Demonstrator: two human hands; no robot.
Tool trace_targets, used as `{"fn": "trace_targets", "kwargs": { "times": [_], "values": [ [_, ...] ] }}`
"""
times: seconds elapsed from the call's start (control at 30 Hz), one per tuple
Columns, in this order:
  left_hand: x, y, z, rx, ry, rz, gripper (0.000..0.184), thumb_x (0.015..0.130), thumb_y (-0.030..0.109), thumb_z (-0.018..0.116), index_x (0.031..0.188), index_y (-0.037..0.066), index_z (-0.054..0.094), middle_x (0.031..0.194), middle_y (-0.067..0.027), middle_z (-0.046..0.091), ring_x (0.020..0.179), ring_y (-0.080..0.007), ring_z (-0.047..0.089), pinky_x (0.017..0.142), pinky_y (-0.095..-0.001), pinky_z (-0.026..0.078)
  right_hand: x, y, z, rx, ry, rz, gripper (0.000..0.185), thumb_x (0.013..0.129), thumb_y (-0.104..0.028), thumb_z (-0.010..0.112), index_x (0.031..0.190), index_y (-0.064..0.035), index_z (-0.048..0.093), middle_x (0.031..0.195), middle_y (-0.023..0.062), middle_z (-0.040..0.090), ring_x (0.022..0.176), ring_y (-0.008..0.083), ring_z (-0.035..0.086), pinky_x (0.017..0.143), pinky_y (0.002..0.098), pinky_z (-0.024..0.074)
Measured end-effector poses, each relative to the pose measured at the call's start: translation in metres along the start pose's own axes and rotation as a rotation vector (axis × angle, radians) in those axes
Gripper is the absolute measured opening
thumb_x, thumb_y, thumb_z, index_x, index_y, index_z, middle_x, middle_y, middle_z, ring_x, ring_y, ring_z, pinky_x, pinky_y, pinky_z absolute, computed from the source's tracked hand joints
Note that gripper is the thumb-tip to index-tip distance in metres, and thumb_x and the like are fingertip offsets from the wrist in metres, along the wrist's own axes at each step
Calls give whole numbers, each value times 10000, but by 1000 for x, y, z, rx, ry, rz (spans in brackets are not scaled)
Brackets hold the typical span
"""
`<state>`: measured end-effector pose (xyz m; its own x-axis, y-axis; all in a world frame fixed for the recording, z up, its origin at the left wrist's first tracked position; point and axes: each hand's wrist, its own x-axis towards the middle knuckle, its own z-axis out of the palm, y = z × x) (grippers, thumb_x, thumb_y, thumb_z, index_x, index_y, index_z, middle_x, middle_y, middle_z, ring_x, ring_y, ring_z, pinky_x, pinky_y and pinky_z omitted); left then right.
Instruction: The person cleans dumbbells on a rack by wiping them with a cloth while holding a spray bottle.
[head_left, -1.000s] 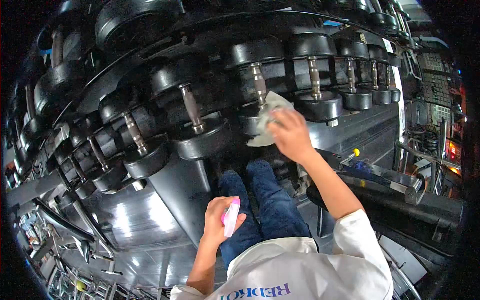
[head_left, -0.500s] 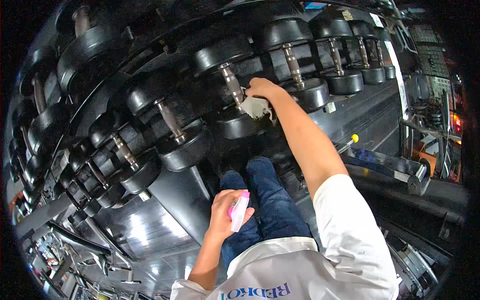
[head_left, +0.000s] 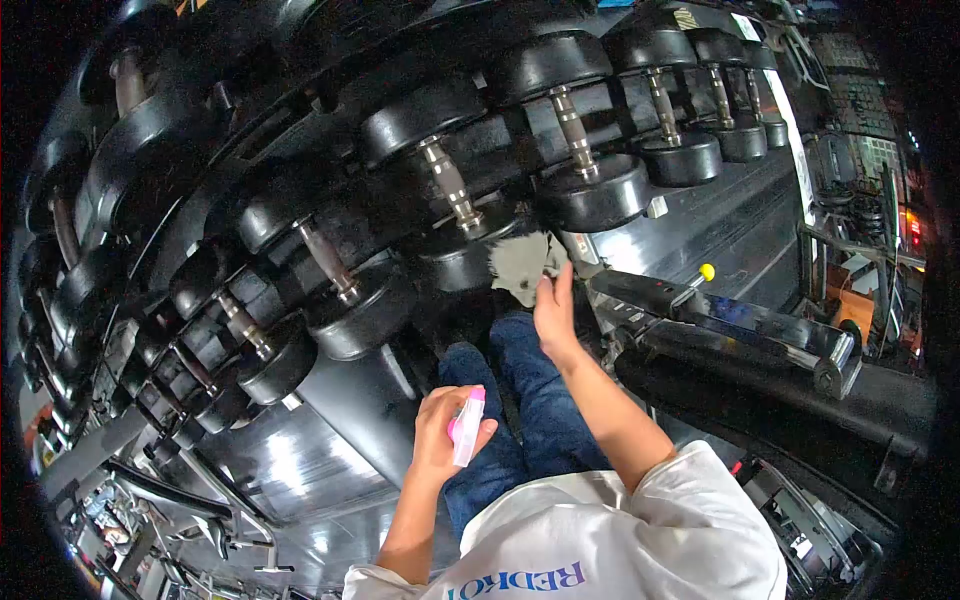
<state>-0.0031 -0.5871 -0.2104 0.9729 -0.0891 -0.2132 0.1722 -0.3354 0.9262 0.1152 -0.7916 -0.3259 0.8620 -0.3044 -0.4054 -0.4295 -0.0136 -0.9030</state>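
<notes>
My left hand point(head_left: 440, 432) is wrapped round a spray bottle point(head_left: 467, 430) with a pink and white head, held low in front of my legs. In my right hand point(head_left: 555, 315) is a pale grey cloth point(head_left: 522, 265) with frayed edges. The cloth lies against or just in front of the near end of a black dumbbell point(head_left: 450, 187) with a ridged metal handle; whether it touches is hard to tell. Another dumbbell point(head_left: 572, 130) sits to the right of it, and one more point(head_left: 327, 258) to the left.
More dumbbells fill the rack in a curved row, with an upper row point(head_left: 130, 85) at the left. A black bench frame with a yellow knob point(head_left: 707, 272) stands close on the right. Shiny dark floor point(head_left: 290, 460) shows at the lower left.
My right hand has come away from the dumbbell's handle with the cloth, moving down towards me to the dumbbell's near end. My left hand still holds the spray bottle in nearly the same place.
</notes>
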Motion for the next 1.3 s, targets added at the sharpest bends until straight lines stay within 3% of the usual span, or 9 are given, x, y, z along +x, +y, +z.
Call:
{"fn": "trace_targets", "kwargs": {
  "times": [0.1,0.17,0.37,0.5,0.7,0.9,1.03,1.13,1.3],
  "values": [
    [7,4,2,10,12,62,403,734,150,835,1084,61,653,860,-40,695,880,-273,660,841,-400,512,33,61,22,503,-99,557,332,1049,-211,397,1337,-87,507,1306,79,601,1182,267,588,1020,405,452],
    [12,7,3,-3,-8,51,402,732,141,833,1083,64,652,864,-43,696,880,-273,662,838,-401,514,46,28,54,797,-244,441,323,1053,-251,407,1321,-112,525,1289,58,614,1148,246,610,943,437,521],
    [12,6,4,-58,-22,10,494,691,236,869,1119,73,682,950,-110,690,928,-321,645,869,-431,489,47,50,50,634,-203,482,320,1052,-254,424,1316,-112,535,1279,61,620,1126,243,625,907,435,548],
    [7,4,-8,46,-27,38,429,718,146,844,1098,84,654,885,-35,703,859,-260,666,841,-398,509,22,48,29,558,-190,501,318,1051,-257,435,1313,-112,542,1272,63,624,1112,241,634,882,433,565],
    [-10,-15,-16,48,40,2,451,747,207,841,1137,64,665,839,-22,678,852,-266,652,845,-397,500,-21,-39,47,605,-95,565,303,1061,-198,426,1325,-92,530,1280,88,617,1085,234,655,913,422,574],
    [-15,-10,-7,27,71,5,440,748,174,833,1133,45,661,844,-34,680,850,-252,656,828,-388,507,13,44,103,535,-314,593,264,1052,-254,500,1226,-84,605,1216,86,664,1065,248,680,901,435,590],
    [-24,-7,0,31,81,16,452,715,104,819,1135,45,664,854,-37,684,848,-244,654,824,-378,511,7,28,91,544,-413,596,259,1052,-256,500,1209,-76,601,1219,101,662,1059,262,684,890,441,599],
    [-32,-6,-1,60,70,24,459,715,100,826,1142,50,665,852,-38,682,842,-239,654,825,-372,512,-7,7,65,666,-242,636,250,1049,-191,478,1228,-42,567,1192,102,655,1053,260,677,865,440,594],
    [-48,2,-8,82,75,12,451,739,124,833,1150,54,661,855,-48,680,797,-230,654,789,-361,517,-9,-49,11,625,-41,334,410,945,31,434,1336,-90,442,1258,108,573,1121,243,616,921,451,560]
  ]
}}
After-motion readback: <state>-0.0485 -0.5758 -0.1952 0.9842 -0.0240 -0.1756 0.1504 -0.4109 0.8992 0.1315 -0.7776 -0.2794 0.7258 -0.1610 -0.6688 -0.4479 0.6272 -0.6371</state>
